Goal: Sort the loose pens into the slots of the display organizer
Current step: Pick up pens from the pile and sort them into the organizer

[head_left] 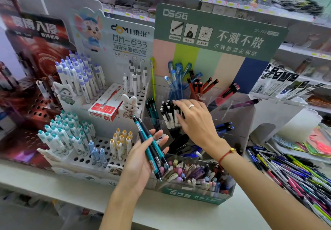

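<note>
Nearest, the left hand (143, 156) grips a bundle of teal pens (150, 145), fingers curled loosely round them, before the clear display organizer (232, 122). Beyond, the right hand (195, 120) lays relaxed, nearly straight fingers on black-and-white pens (167, 112) standing in a middle slot. Loose pens (293, 172) lie heaped rightward.

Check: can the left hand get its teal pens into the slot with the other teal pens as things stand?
Probably yes. The left hand holds the teal pens just below that slot, and nothing lies between; the right hand is over the neighbouring black-and-white pens.
</note>
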Demonstrator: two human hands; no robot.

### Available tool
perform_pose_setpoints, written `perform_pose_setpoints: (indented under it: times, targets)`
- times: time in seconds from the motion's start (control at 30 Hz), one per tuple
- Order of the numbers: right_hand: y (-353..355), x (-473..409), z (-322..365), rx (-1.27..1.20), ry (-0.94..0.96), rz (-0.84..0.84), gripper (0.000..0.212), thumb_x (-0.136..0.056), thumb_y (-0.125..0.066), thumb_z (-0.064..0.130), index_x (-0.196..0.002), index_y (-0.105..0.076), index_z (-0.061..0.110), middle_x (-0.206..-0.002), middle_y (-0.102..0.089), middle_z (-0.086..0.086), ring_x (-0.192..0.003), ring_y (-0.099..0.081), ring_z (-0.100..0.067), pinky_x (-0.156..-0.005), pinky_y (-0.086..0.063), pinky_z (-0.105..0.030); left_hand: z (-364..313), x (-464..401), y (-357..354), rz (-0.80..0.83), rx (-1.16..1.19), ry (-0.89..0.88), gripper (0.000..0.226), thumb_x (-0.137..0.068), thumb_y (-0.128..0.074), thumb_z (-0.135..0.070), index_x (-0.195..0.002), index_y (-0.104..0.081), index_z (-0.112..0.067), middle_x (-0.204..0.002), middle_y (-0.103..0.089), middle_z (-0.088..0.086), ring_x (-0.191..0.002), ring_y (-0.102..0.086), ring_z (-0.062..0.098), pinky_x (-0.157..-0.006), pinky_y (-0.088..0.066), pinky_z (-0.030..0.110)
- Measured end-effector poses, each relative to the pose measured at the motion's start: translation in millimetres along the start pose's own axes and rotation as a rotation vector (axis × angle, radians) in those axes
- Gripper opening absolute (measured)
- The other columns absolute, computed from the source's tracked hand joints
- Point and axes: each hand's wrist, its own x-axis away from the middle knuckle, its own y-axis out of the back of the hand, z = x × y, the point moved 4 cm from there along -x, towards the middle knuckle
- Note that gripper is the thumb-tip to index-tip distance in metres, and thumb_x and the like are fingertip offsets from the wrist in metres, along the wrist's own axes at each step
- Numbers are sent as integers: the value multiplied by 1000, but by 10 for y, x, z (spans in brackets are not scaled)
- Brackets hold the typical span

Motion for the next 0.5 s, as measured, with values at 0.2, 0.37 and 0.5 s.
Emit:
perform_pose_setpoints:
  times: [0.2,0.37,0.5]
  targets:
    - [10,39,-154,-10,-118,-21,30,-86,-69,26,-113,-66,13,-108,-66,-5,-104,-58,-27,-87,-48,-40,-42,10,40,40,83,2,30,-102,-34,-11,-126,-52,-10,-118,-68,8,-109,-66,25,-106,-40,45]
    - [306,266,234,-446,-312,46,26,-92,-55,43,-95,-61,18,-91,-62,6,-83,-55,-9,-71,-45,-21,-56,20,41,57,10,-71,29,-102,-32,-16,-122,-53,-15,-122,-67,1,-117,-61,17,-109,-35,43]
    - [128,524,547,-977,-611,658,23,-90,-62,39,-95,-60,17,-85,-68,6,-73,-67,-6,-70,-57,-24,-6,-42,35,66,5,-73,35,-102,-32,-19,-134,-47,-18,-127,-64,-6,-126,-51,12,-112,-32,44]
